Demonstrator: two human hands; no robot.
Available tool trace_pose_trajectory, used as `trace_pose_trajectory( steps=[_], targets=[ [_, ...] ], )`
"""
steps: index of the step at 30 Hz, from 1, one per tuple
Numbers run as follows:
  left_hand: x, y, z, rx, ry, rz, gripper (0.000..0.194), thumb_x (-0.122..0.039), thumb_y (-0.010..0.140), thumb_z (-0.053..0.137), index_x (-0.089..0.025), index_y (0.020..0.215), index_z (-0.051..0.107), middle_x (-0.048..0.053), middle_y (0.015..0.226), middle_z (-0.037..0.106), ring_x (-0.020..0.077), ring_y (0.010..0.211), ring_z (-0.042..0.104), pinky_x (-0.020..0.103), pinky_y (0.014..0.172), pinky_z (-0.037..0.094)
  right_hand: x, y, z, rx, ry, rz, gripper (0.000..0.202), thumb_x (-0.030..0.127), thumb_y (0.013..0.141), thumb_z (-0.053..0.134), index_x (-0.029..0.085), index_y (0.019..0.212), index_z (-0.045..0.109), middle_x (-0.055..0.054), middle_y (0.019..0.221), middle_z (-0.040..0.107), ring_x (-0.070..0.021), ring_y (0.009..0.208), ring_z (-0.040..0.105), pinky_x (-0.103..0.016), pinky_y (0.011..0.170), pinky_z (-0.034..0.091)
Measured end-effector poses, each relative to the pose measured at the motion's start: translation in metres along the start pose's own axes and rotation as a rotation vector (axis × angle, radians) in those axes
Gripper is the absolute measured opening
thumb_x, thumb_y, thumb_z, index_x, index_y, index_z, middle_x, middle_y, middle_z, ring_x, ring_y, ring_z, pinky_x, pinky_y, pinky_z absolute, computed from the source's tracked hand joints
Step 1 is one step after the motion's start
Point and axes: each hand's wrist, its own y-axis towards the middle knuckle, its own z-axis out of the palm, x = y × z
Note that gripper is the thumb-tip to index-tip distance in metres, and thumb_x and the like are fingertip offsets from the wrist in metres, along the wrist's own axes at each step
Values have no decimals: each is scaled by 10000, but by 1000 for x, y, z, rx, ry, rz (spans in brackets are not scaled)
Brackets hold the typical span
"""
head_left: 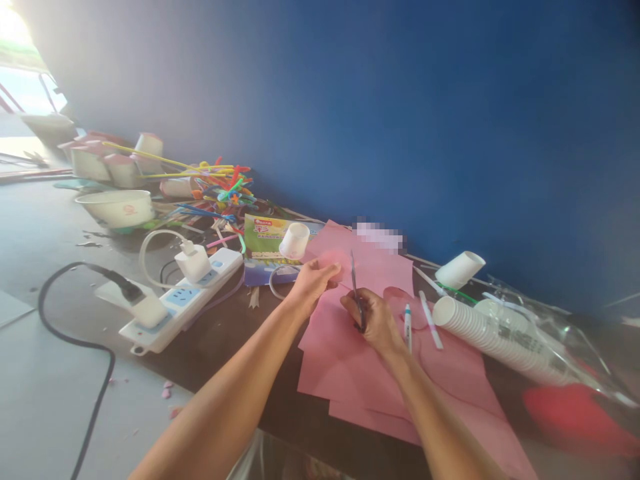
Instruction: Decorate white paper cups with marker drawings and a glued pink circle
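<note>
Pink paper [350, 380] lay in overlapping sheets on the dark table [215, 353], beneath and around both hands. Left hand [313, 283]: thumb and fingers pinched together on a small pink piece [336, 259], raised over the sheets. Right hand [375, 317]: closed around the handles of the scissors [356, 293], blades pointing away from the wearer. The hands were apart but near each other, the scissors between them. Whether the blades touched the piece could not be told. A pen [408, 327] and a white stick [431, 320] lay right of the right hand; beyond them, a stack of paper cups [500, 340]. A single white cup [295, 241] stood on a printed packet [263, 250], near a power strip [183, 300].
</note>
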Motion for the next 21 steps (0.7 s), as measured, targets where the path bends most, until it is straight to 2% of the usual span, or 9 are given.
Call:
trace_pose_trajectory(
  steps=[7, 14, 21],
  targets=[
    [1, 3, -5, -7, 27, 23, 347, -359, 599, 774, -133, 849, 692, 61, 813, 664, 117, 683, 576, 239, 602, 452, 1, -1, 0, -3, -29, -9, 324, 501, 754, 638, 184, 724, 576, 53, 527, 436, -91, 481, 389, -218, 472, 291],
    [3, 7, -8, -17, -15, 53, 358, -368, 575, 789, -131, 828, 698, 54, 806, 668, 103, 647, 567, 213, 547, 414, 2, -2, 1, 6, -34, -20, 322, 483, 754, 644, 166, 800, 626, 42, 543, 483, -97, 477, 423, -221, 471, 315],
    [4, 9, -9, -34, -4, 46, 348, -370, 572, 793, -128, 794, 677, 44, 772, 642, 105, 642, 558, 226, 561, 419, 0, -2, 2, 9, -29, -34, 299, 458, 764, 645, 162, 807, 633, 43, 537, 485, -95, 471, 423, -216, 467, 316]
  ],
)
